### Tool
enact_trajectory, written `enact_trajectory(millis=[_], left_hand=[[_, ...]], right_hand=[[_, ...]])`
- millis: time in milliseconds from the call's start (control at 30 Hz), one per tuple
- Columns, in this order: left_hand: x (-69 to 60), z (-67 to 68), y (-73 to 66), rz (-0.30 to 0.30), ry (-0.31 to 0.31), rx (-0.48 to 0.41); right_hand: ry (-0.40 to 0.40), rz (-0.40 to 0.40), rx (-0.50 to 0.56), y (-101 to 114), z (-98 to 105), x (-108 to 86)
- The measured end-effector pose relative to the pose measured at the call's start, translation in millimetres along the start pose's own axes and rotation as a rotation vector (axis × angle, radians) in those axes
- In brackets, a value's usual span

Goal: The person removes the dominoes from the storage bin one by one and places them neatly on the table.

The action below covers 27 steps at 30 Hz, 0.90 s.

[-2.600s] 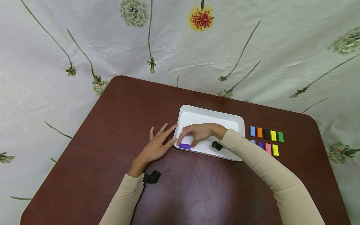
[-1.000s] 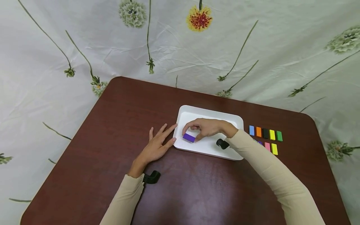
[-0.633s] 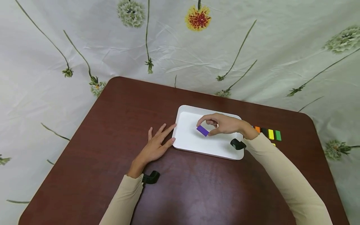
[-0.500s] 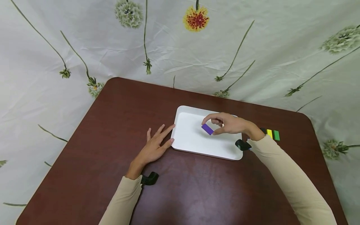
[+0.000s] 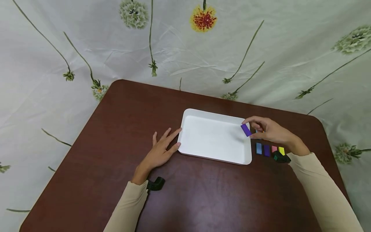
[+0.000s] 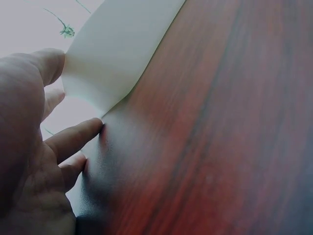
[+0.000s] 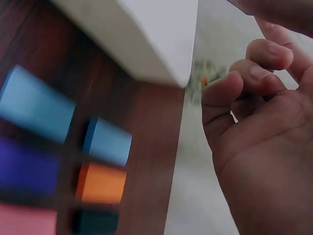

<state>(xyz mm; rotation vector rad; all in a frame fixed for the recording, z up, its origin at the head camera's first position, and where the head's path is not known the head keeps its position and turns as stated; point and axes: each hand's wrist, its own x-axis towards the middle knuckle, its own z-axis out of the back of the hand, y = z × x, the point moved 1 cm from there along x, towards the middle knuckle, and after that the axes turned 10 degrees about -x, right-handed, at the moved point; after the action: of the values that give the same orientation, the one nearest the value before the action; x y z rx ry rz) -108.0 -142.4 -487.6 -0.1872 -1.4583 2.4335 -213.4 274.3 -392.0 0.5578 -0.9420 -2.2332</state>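
In the head view, my right hand (image 5: 272,131) pinches a purple block (image 5: 246,130) between thumb and index finger, holding it tilted above the right edge of the white tray (image 5: 214,116). The block is out of sight in the right wrist view, where the curled fingers of the right hand (image 7: 264,122) show beside the tray (image 7: 161,29). My left hand (image 5: 160,152) lies spread on the table, its index fingertip and thumb touching the tray's left rim. The left wrist view shows those fingers at the tray (image 6: 117,49) wall, with other fingertips on the table.
Right of the tray lie blocks in rows: a blue block (image 5: 259,149), a purple one, a pink block (image 5: 274,149) and a yellow block (image 5: 281,150). The right wrist view adds an orange block (image 7: 102,183). A floral cloth (image 5: 174,42) hangs behind the table (image 5: 130,109).
My right hand has lifted the purple block from the tray's near-left corner and carried it right, to the tray's right edge. The left hand stays at the left rim.
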Motion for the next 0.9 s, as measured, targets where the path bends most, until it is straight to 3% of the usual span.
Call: enact_trajectory(millis=[133, 300, 533, 900], left_hand=[[1.0, -0.9, -1.1, -0.005, 0.001, -0.001], [0.8, -0.5, -0.1, -0.006, 0.002, -0.003], [2.7, 0.5, 0.5, 0.005, 0.012, 0.006], [2.8, 1.4, -1.0, 0.01, 0.011, 0.006]], right_hand=[[-0.088, -0.03, 0.02, -16.7, 7.7, -37.4], [-0.194, -0.092, -0.077, -33.9, 10.1, -77.0], [-0.249, -0.188, -0.102, -58.9, 6.9, -120.9], [-0.313, -0.355, -0.079, -93.5, -2.7, -158.2]])
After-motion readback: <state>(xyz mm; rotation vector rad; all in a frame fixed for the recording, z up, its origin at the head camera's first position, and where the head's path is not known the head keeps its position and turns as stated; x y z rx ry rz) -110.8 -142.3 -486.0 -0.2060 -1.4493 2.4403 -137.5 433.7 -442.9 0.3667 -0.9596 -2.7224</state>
